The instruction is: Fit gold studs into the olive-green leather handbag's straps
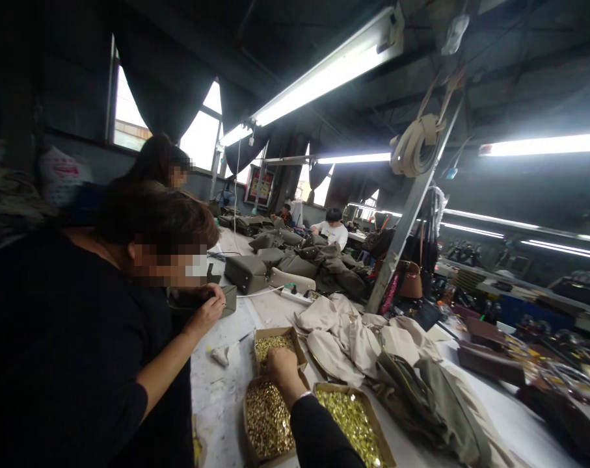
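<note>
My right hand point(282, 368), in a black sleeve, reaches over the near edge of a cardboard box point(302, 361) of small gold metal pieces point(271, 344). Its fingers are curled down into the box, and the fingertips are hidden, so whatever they pinch does not show. Beneath my wrist is a second box with small copper-gold metal pieces point(268, 416). To the right of my forearm, a third box holds shiny yellow-gold metal pieces point(348, 422). My left hand is out of view.
At the left, a co-worker in black bends over an olive bag piece point(230, 300). A white-handled tool point(220, 355) lies on the white table point(221, 403). Beige fabric pieces point(353, 338), an olive zipped bag point(431, 403), a power strip point(295, 296) and a slanted metal post point(397, 240) stand beyond.
</note>
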